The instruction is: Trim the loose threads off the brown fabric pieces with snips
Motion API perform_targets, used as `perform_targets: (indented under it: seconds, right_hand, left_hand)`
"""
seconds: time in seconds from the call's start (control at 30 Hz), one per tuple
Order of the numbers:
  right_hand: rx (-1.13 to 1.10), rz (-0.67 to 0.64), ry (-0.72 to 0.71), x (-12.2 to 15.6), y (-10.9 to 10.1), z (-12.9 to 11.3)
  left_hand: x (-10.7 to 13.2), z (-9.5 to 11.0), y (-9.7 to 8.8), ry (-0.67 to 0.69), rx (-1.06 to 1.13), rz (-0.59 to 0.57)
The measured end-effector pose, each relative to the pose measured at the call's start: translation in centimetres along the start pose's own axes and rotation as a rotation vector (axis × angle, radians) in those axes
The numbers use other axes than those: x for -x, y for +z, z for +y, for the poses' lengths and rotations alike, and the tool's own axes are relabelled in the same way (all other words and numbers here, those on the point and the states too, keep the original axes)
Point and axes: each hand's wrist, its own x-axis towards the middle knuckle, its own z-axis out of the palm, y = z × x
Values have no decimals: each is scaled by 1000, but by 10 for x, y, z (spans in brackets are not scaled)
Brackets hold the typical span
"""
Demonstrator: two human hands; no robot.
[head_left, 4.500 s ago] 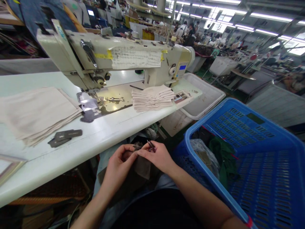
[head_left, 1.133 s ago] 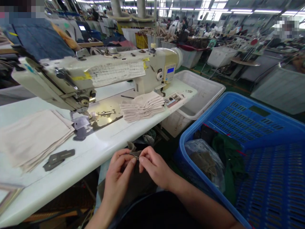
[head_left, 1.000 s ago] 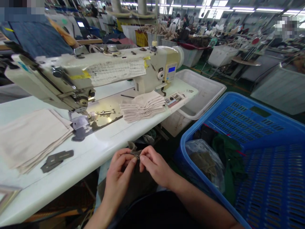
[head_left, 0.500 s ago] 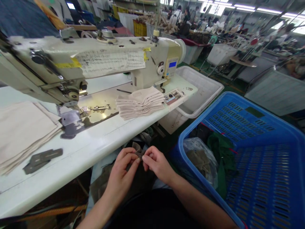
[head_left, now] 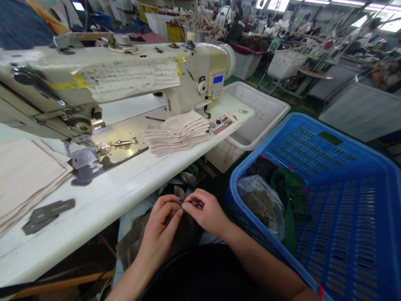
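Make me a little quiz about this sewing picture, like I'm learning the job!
1. True or false: the blue basket stands at the person's left.
2. What do the left hand and right hand pinch between them? A dark cloth; B paper cup; C hammer.
3. Fill in: the folded beige stack lies on the white table beside the sewing ___.
Key: 1 false; 2 A; 3 machine.

White table (head_left: 131,179), sewing machine (head_left: 125,79) standing on it. Small folded beige fabric stack (head_left: 177,133) by the machine's base, big beige stack (head_left: 25,175) at the left. Dark flat pieces (head_left: 46,210) near the front edge. Button panel (head_left: 219,124) at the right end.
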Motion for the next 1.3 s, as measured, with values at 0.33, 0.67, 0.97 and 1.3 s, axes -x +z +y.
perform_targets:
  seconds: [0.33, 0.67, 0.97, 1.3]
  right_hand:
    - [-415, 30, 227, -3, 15, -3]
    - [-463, -56, 220, -10, 14, -5]
    - [-105, 137, 82, -4, 17, 6]
    - [39, -117, 51, 1, 13, -13]
  left_hand:
    - [-2, 5, 0, -364, 459, 69]
    - [-17, 3, -9, -166, 354, -124]
    - [-19, -15, -2, -161, 186, -2]
    - [-12, -18, -3, 50, -28, 20]
